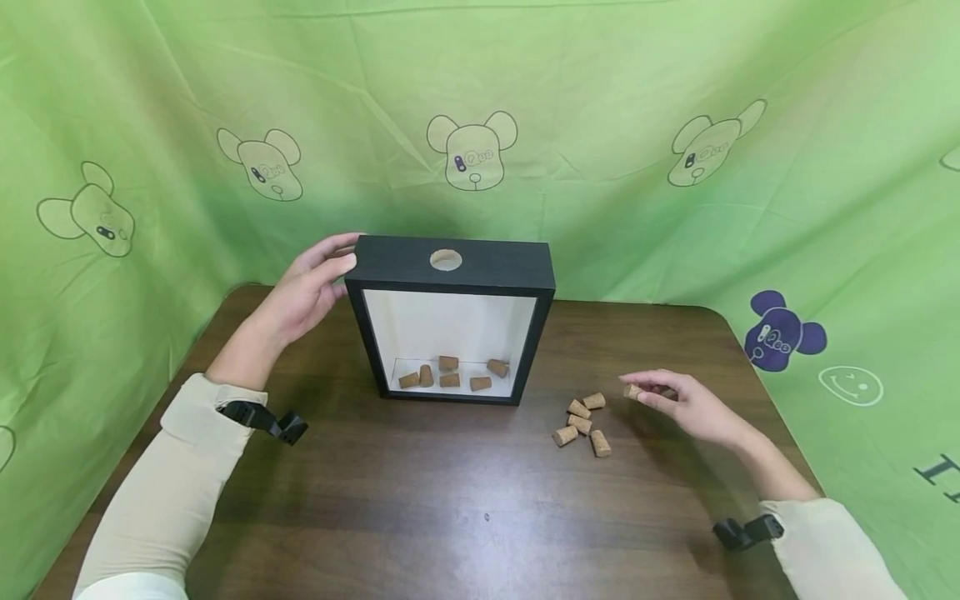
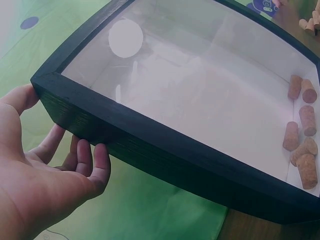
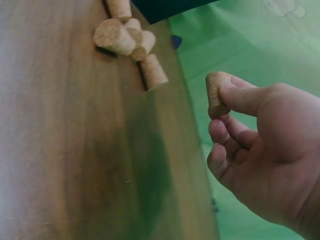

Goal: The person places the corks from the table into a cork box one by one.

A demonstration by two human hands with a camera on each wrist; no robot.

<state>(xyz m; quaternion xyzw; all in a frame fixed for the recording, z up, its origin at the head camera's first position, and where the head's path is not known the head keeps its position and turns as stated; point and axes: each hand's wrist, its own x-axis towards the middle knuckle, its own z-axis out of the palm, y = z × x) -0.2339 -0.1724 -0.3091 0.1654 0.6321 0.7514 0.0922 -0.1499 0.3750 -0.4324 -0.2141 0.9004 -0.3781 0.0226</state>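
Note:
A black shadow box (image 1: 450, 265) with a clear front stands upright on the table, a round hole in its top. Several corks (image 1: 448, 380) lie on its white floor inside. My left hand (image 1: 303, 296) holds the box by its upper left corner, thumb at the front edge and fingers along the side, as the left wrist view shows. Out to the right, my right hand (image 1: 693, 406) pinches a single cork (image 3: 217, 95) between thumb and fingers, above the tabletop. Several loose corks (image 1: 579, 424) lie in a small group between that hand and the box.
The brown wooden table (image 1: 420, 492) has rounded far corners. Green printed cloth (image 1: 600, 167) hangs behind it and along both sides. A dark camera band (image 1: 258, 417) sits on the left wrist, another camera (image 1: 746, 533) on the right.

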